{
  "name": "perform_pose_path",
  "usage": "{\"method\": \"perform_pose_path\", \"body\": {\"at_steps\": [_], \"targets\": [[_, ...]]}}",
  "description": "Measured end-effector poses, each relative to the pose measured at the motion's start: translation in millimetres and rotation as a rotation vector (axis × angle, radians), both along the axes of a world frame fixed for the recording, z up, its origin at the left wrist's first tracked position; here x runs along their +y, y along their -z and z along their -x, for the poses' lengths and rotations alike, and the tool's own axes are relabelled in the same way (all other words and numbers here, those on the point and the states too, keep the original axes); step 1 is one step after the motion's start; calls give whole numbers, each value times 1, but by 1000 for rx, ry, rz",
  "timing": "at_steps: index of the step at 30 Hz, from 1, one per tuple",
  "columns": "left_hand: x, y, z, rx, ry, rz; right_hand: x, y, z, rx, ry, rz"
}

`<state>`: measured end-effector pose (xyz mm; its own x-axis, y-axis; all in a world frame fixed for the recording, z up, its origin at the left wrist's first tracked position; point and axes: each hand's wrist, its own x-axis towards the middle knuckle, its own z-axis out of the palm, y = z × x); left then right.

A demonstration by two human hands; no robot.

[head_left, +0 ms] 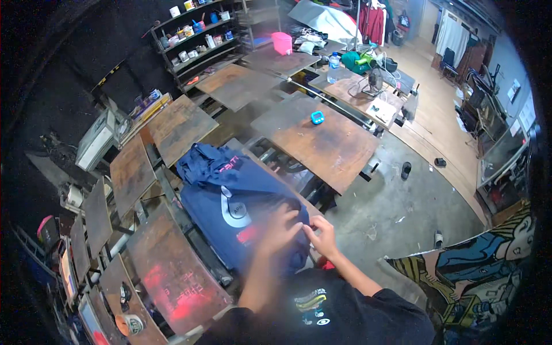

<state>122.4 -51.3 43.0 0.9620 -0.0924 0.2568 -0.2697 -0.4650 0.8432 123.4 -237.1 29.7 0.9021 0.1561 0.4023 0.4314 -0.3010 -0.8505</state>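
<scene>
A navy blue garment point(261, 187) with white and red prints lies over a board in front of me, its upper part bunched at the far end. My left hand point(280, 229), smeared by motion, is over the garment's near right side. Close beside it, at the garment's right edge, my right hand point(323, 237) has thumb and forefinger drawn together. Whatever is in that pinch is too small to make out. The fingertips of both hands nearly meet.
Flat wooden boards point(339, 155) on metal arms surround me; one bears a blue timer point(317, 117). A small fan point(374, 81) and a water bottle point(333, 68) stand farther back. Shelves point(192, 43) hold several containers. At lower left is an orange-and-white tub point(129, 324).
</scene>
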Motion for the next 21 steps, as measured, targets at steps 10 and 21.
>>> {"method": "perform_pose_path", "body": {"at_steps": [10,21], "targets": [[-5,-20,4,166,-152,-41,-3,8,-34,76,-134,-67],[29,-20,3,217,-721,775,10,-25,-46,-335,-704,152]]}}
